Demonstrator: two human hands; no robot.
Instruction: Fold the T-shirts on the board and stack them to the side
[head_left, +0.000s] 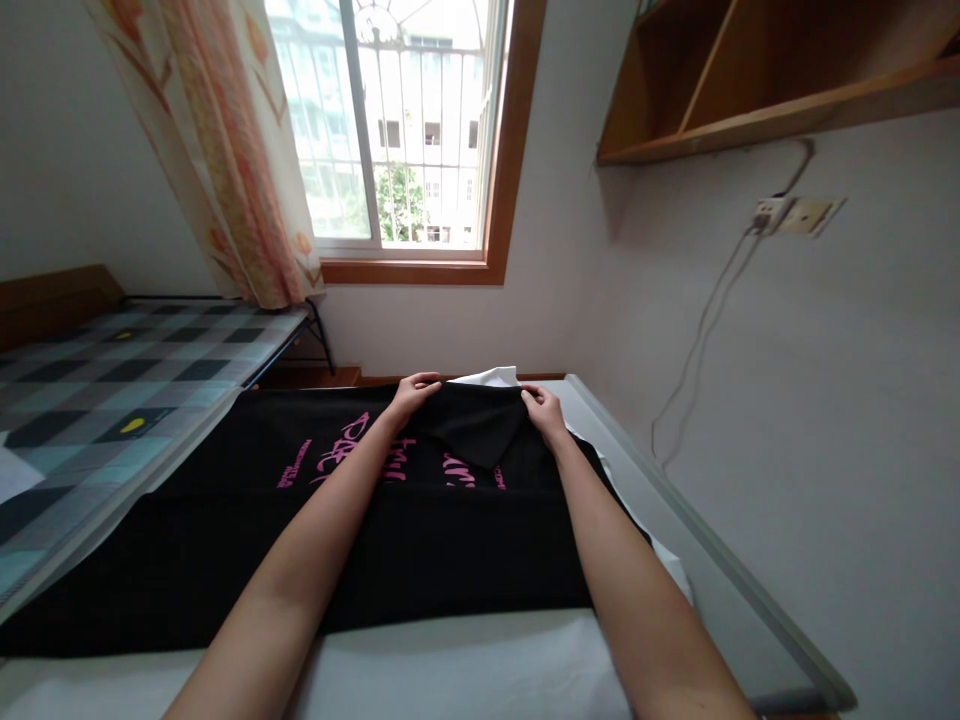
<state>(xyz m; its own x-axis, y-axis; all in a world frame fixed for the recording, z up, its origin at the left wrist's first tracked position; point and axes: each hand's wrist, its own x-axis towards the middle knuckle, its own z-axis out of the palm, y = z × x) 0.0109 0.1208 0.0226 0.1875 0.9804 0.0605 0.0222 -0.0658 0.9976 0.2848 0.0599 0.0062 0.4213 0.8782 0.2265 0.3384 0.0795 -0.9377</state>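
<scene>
A black T-shirt (450, 550) with pink lettering lies spread out, its near side folded over part of the print. My left hand (412, 398) pinches the cloth at the far edge, thumb and fingers closed together. At the other end of a turned-over sleeve flap, my right hand (543, 412) grips the corner between thumb and fingers. The black flap between my hands hangs over the pink print and hides some letters. Just behind it a bit of white cloth (487, 377) sticks up.
Under the shirt is a white-topped surface (465, 660) with a grey rail (712, 540) along the right wall. A checked bed (172, 370) stands to the left. A shelf (750, 120) and a socket with a hanging cable (709, 310) are on the right wall; a curtain (225, 150) hangs by the window.
</scene>
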